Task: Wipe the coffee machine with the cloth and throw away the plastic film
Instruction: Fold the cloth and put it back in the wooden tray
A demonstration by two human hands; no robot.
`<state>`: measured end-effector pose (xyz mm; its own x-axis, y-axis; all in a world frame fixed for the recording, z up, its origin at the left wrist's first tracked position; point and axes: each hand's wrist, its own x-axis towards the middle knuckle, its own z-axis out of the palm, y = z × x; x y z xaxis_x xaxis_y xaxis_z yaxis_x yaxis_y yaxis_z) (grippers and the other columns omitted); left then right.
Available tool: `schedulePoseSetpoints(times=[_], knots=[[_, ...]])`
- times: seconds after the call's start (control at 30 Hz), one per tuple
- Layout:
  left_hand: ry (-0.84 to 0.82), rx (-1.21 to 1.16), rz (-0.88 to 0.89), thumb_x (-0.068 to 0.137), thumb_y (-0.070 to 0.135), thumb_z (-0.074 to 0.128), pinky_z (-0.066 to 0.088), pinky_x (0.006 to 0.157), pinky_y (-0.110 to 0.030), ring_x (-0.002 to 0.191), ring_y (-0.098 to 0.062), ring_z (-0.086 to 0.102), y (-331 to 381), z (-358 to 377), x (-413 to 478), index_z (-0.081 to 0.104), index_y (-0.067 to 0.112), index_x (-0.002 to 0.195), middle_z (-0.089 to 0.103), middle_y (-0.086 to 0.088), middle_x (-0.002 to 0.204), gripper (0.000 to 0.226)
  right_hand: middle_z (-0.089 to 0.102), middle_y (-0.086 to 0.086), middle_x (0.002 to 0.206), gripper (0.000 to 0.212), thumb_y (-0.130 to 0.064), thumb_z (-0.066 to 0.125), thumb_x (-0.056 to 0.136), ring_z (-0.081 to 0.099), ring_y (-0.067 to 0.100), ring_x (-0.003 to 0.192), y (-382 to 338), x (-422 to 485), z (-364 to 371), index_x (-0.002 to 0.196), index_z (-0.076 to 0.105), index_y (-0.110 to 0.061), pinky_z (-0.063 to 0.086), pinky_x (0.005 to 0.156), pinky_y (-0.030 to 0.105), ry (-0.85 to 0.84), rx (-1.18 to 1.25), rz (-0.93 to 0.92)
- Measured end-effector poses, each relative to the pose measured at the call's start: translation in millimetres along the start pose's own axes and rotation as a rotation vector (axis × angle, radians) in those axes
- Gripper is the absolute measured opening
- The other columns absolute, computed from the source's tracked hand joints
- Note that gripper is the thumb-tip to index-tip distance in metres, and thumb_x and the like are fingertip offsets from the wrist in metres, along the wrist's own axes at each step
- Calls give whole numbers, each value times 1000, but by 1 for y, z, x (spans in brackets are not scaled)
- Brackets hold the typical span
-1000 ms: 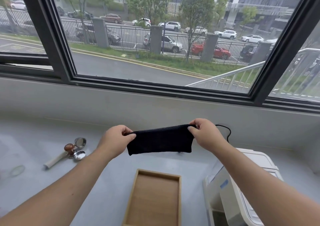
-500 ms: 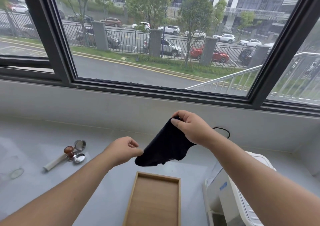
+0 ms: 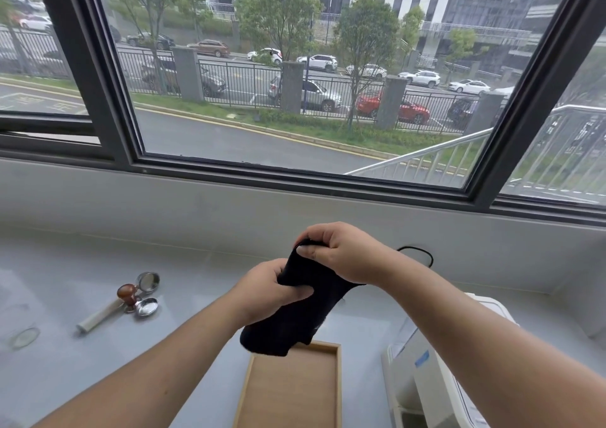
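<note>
A black cloth hangs in the air above the counter, bunched and drooping. My right hand pinches its top end. Just below and to the left, my left hand grips its middle. The white coffee machine stands at the lower right, partly hidden under my right forearm, with a blue label on its side. I cannot make out any plastic film.
A wooden tray lies on the grey counter under the cloth. To the left lie a portafilter with a white handle, a brown-knobbed tamper and a glass disc. A black cable loops behind my right wrist.
The cloth was stretched flat between both hands. My left hand let go of its end, the cloth drooped from my right hand, and my left hand has now gripped its middle.
</note>
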<state>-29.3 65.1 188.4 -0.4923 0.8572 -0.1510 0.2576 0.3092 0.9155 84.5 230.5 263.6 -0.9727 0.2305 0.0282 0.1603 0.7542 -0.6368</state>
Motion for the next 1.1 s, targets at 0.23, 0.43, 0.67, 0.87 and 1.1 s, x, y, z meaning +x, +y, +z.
schedulePoseSetpoints(times=[0.23,0.43,0.67,0.87,1.1], knots=[[-61,-375,-54,92,27,76,59,94,-45,106,-31,77,24,-3,-3,75,16,116,81,-11,114,27,67,-18,100,24,-52,55,102,64,-2,88,15,-3,-3,118,64,-38,49,70,21,398,113,108],[-69,-801,-157,94,21,69,64,78,-38,101,-33,78,36,-11,-3,83,9,105,78,-20,116,21,72,-3,111,63,-76,35,97,66,17,107,51,-23,9,119,65,-25,53,99,45,374,459,474],[-133,-966,-194,85,30,73,63,89,-41,101,-34,75,43,-14,4,77,2,116,76,-20,116,42,68,11,139,117,-94,3,82,56,30,138,56,-46,45,127,74,-13,32,118,45,-182,1030,500],[-113,-951,-211,86,33,73,59,99,-43,111,-36,71,42,-14,8,70,-2,129,72,-22,128,56,71,1,132,60,-65,46,95,60,18,123,38,-44,38,130,71,-24,33,116,45,-132,1195,225],[-229,-891,-187,94,30,65,59,97,-43,125,-36,68,30,-23,11,69,4,135,68,-21,140,49,73,12,117,34,-13,63,99,69,22,99,37,-36,32,131,66,-1,55,80,30,6,1201,87]])
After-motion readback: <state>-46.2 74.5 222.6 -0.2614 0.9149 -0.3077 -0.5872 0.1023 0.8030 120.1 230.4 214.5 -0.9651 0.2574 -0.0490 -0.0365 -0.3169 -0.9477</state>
